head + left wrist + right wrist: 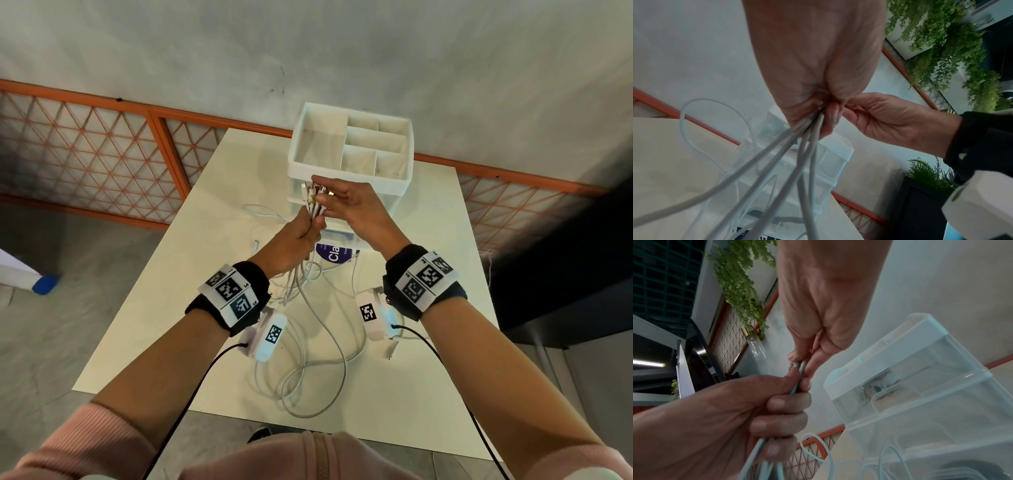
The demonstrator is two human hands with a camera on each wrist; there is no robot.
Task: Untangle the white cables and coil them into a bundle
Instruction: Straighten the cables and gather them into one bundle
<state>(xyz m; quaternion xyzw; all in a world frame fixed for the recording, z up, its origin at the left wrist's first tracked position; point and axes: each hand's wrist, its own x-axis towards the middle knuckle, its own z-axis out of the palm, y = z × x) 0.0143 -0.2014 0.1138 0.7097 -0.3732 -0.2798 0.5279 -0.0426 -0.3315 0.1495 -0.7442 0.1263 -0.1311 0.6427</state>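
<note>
Several white cables (310,342) hang in loose loops down onto the cream table (191,301). My left hand (310,228) grips them together in a fist above the table. Their connector ends (313,195) stick up out of that fist. My right hand (323,197) pinches those ends between thumb and fingers. In the left wrist view the cables (797,154) fan out below my left hand (818,104), with my right hand (838,112) touching it. In the right wrist view my right hand (803,365) pinches the cable tips (800,368) just above my left hand (789,399).
A white organizer (349,171) with open top compartments and clear drawers stands right behind the hands. A purple-labelled item (334,253) lies under them. One cable plug (255,244) lies on the table to the left. An orange lattice railing (102,150) runs beyond the table.
</note>
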